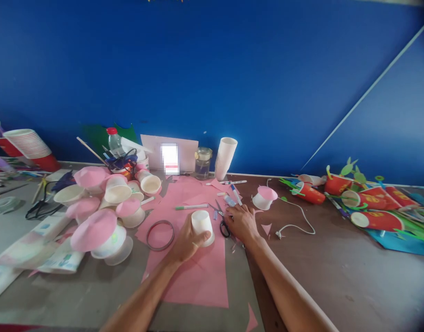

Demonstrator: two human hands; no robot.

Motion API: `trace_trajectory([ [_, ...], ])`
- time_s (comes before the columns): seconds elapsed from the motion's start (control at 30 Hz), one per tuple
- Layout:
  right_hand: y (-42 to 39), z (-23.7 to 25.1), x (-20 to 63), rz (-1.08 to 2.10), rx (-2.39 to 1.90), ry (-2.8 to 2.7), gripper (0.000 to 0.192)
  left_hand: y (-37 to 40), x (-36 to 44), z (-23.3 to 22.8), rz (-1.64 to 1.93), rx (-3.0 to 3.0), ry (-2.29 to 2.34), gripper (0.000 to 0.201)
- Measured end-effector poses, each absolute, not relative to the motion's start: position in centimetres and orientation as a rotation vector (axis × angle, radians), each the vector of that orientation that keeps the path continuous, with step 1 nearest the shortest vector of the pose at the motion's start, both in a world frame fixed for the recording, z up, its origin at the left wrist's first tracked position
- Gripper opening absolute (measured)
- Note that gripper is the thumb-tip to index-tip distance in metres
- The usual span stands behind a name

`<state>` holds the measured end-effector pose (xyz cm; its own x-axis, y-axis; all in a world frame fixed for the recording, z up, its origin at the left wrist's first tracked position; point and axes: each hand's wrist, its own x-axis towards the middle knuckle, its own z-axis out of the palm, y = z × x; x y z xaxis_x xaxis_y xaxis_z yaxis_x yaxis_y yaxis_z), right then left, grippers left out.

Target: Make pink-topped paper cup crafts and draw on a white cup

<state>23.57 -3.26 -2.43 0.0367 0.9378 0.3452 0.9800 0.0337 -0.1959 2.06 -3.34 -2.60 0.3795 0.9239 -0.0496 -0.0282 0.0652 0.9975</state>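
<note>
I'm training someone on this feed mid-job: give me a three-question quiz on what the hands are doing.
1. True or false: the left hand holds an upside-down white cup.
2. What does the right hand rest on?
A. scissors
B. glass jar
C. white cable
3. What colour is the paper sheet under the cup?

Key: 1 true; 2 A; 3 pink.

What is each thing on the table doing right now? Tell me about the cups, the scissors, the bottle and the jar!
white cup: upside down on the pink paper, held by the left hand
scissors: lying flat, right hand on them
bottle: upright, red cap on
glass jar: upright, lid on
stack of white cups: upside down, leaning
pink-topped cup: tipped over
</note>
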Motion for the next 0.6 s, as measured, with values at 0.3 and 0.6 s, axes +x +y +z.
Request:
trace_trajectory([
  [0.3, -3.6, -1.6, 23.2, -0.110, -2.000, -1.949, 0.024, -3.3, 2.0, -1.6, 0.920, 1.374, 1.020, 0.050],
  [0.6, -1.9, -3.6, 25.4, -0.211, -2.255, -1.679, 0.029, -3.3, 2.1, -2.1, 0.978, 1.488, 1.017, 0.050],
])
